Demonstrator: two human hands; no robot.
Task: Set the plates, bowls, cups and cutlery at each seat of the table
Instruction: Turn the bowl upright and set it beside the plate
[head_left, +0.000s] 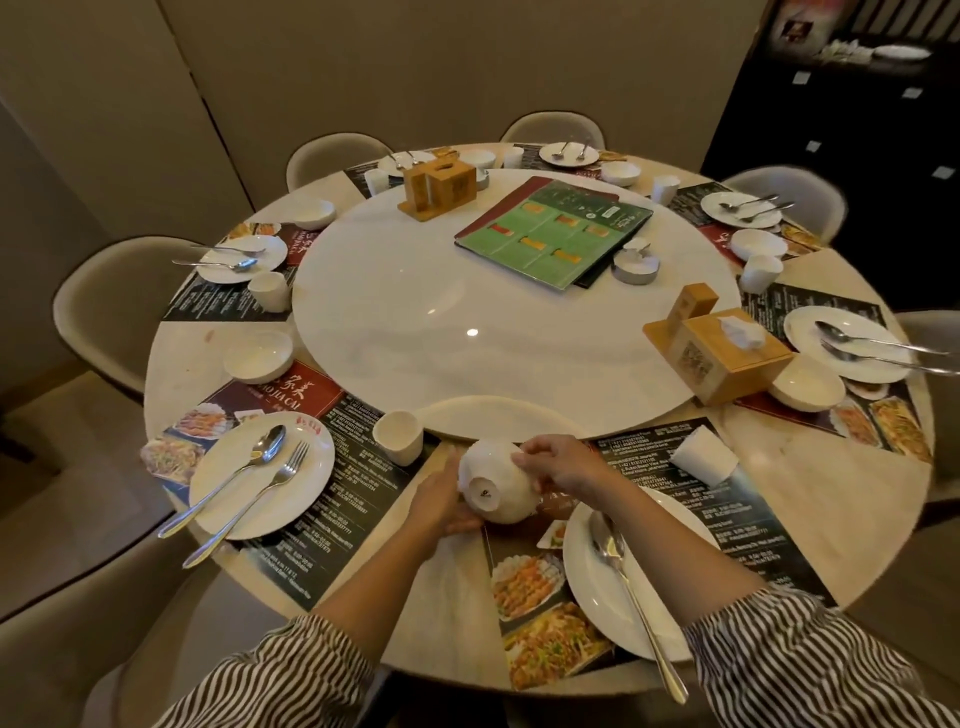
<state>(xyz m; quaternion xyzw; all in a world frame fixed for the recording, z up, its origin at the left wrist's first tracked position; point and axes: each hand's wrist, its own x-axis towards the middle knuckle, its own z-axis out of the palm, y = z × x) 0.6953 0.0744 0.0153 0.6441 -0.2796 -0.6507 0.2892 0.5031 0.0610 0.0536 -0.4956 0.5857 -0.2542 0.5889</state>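
White bowl (497, 486): held tipped on its side with its foot ring facing the camera, at the near edge of the round table (810, 499), between the two nearest placemats.
Left hand (441, 501): cupped under and against the bowl's left side, gripping it.
Right hand (558, 464): fingers closed over the bowl's upper right rim.
Near-right seat: plate (597, 587) with a spoon (631, 592) lying across it; a cup (705, 454) on its side on the placemat beyond.
Near-left seat: plate (291, 483) carrying a spoon (234, 475) and fork (254, 506), upright cup (397, 437) just beside, bowl (258, 356) farther back.
Centre: white turntable (415, 312) bearing a green menu (553, 231) and two wooden tissue boxes.
Sleeves: striped.
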